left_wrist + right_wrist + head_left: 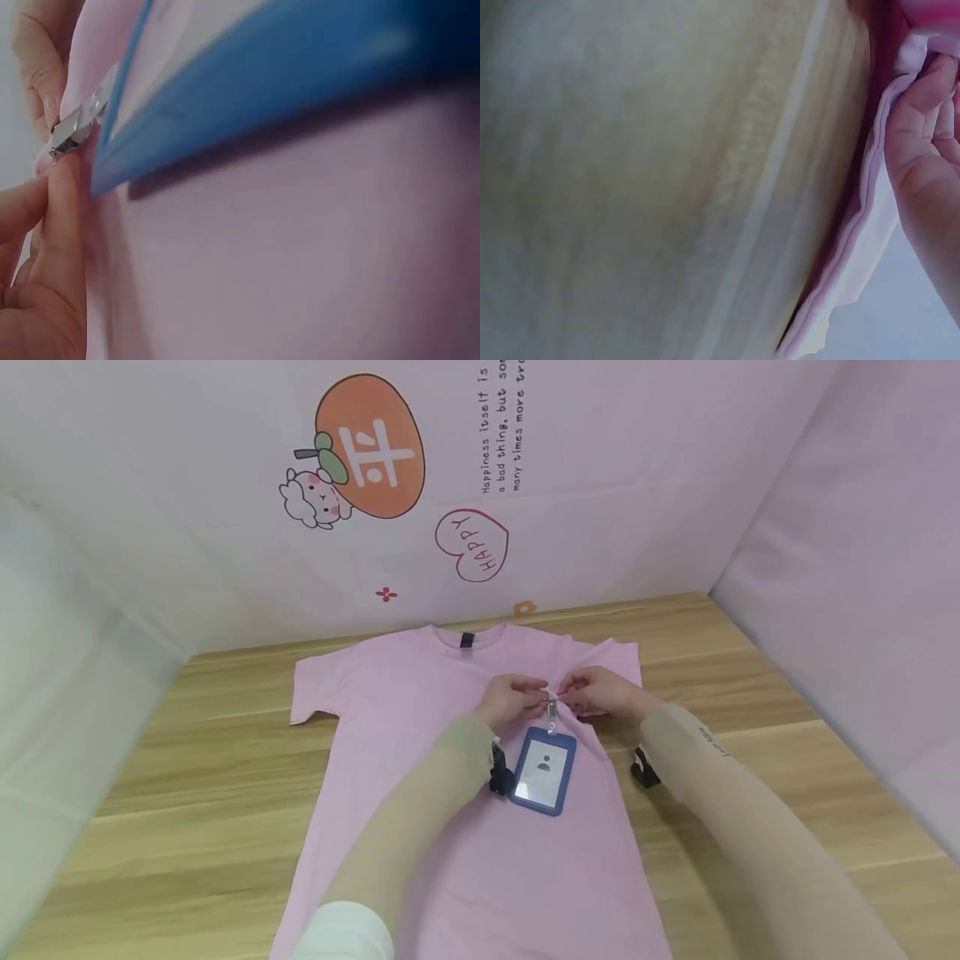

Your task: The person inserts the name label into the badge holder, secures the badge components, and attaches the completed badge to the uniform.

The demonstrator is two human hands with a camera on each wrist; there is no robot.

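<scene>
A pink T-shirt lies spread on the table, its neck at the far side. On its chest rests a blue-framed badge holder with a white card, hanging from a metal clip at a gathered bit of fabric. My left hand pinches the shirt just left of the clip. From the other side my right hand pinches the same raised fabric. Up close in the left wrist view, fingertips of both hands flank the clip. The right wrist view shows my right hand at the shirt's folded edge.
The wooden table shows on both sides of the shirt. A printed pale cloth stands as the back wall, with plain cloth walls at left and right. Black wrist cameras sit on both wrists, the left one close to the badge holder.
</scene>
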